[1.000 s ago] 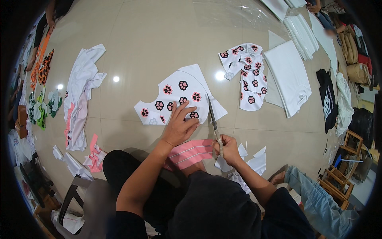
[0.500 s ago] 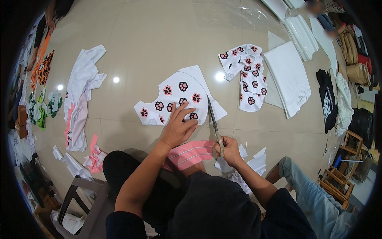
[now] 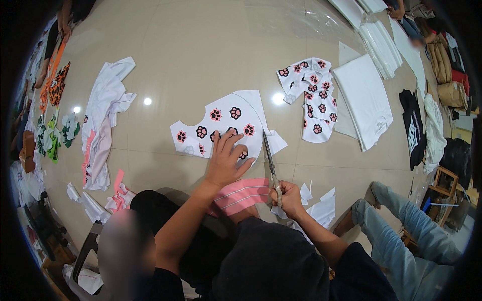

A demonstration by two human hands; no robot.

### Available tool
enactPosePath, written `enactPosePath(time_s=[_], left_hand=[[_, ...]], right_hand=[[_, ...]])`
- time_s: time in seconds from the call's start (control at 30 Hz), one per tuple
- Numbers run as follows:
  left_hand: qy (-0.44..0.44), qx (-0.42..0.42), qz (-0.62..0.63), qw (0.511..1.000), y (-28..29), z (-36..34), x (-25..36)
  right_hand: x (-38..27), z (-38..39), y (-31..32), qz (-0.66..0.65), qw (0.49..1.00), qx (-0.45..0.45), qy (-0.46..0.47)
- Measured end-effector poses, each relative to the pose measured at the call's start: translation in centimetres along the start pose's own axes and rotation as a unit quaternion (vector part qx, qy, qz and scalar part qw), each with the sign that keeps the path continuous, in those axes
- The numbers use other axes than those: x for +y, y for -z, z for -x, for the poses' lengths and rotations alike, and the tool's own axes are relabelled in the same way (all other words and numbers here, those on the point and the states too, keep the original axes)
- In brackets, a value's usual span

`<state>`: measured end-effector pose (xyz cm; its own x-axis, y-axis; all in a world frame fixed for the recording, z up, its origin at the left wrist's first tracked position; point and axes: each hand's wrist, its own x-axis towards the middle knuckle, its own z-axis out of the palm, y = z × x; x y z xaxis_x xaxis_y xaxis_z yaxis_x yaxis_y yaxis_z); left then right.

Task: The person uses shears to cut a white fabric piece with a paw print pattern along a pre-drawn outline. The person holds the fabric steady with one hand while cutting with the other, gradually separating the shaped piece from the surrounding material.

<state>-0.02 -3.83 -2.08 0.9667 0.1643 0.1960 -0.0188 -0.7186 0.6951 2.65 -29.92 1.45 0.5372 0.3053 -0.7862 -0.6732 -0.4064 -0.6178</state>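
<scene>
A white fabric piece (image 3: 196,116) printed with pink and black paw marks lies flat on the tiled floor. My left hand (image 3: 227,163) rests on its lower part, fingers spread. In my right hand (image 3: 287,198) are scissors (image 3: 270,163) with tape-wrapped handles. Their blades run along the piece's right edge, at a curved line drawn there. A partly cut strip (image 3: 276,142) hangs off to the right of the blades. Below my left hand, pink striped fabric (image 3: 243,193) lies beside my leg.
Paw-print garment parts (image 3: 316,98) and folded white cloth (image 3: 362,100) lie to the right. White and pink cloth (image 3: 103,115) lies left. White scraps (image 3: 321,208) sit near my right forearm. A person's jeans-clad legs (image 3: 396,231) extend at the lower right, and a blurred head (image 3: 123,251) is lower left.
The paw-print piece has turned slightly clockwise under my left hand, which moved a little right and down. The scissors shifted slightly downward. A head appeared lower left; another jeans-clad leg shows at right.
</scene>
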Motion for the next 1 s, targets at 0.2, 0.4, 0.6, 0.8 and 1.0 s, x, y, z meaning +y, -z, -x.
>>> enactPosePath(time_s=[0.2,0.4,0.6,0.8,1.0], left_hand=[[0.027,0.009,-0.068,0.997,-1.8,-0.2,1.6],[0.016,0.004,-0.075,0.997,-2.1,0.0,1.3],[0.008,0.009,-0.067,0.998,-2.1,0.1,1.0],[0.007,0.008,-0.055,0.998,-2.1,0.1,0.9],[0.003,0.011,-0.051,0.999,-2.1,0.1,0.9]], right_hand=[[0.4,-0.7,0.0,0.006,1.000,0.006,0.023],[0.9,-1.8,-0.6,-0.021,0.999,0.005,0.035],[0.5,-1.8,-1.2,-0.043,0.999,0.004,0.029],[0.5,-1.8,-1.1,-0.048,0.998,0.003,0.029],[0.6,-1.8,-1.2,-0.057,0.998,0.001,0.029]])
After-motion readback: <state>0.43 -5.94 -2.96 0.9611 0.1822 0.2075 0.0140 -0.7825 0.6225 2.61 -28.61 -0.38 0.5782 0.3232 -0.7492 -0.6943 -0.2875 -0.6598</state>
